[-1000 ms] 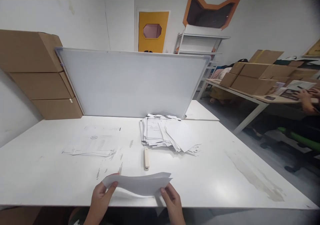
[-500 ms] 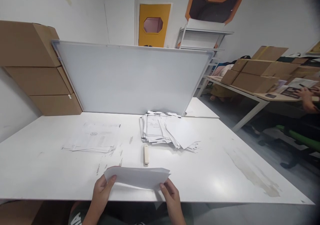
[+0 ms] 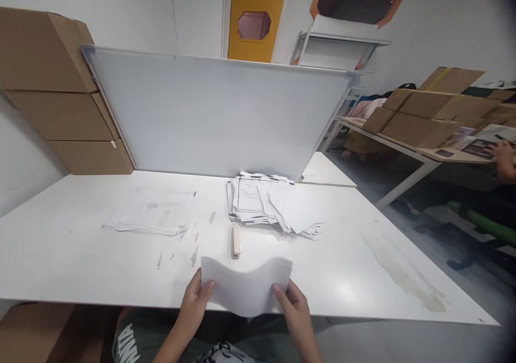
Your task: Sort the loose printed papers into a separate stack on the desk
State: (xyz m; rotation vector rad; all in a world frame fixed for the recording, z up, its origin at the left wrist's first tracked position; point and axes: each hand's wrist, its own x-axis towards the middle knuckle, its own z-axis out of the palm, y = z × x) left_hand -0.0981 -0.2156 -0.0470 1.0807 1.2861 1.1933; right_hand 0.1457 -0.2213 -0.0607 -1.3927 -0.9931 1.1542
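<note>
The left hand [image 3: 197, 294] and right hand [image 3: 294, 302] each pinch one side of the white paper [image 3: 245, 289], which sags between them at the near edge of the table [image 3: 100, 269]. Light, even pressure should avoid creases. Beyond lie a cream stapler [image 3: 236, 240] and an uneven paper stack [image 3: 252, 204].

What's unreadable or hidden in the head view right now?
All in the head view:
Far side of the held paper: turned away.
Some fingers of the left hand and right hand: behind that paper.
Print on the paper pile: too small, blurred.
Orange-framed panel: cut off by top edge.
</note>
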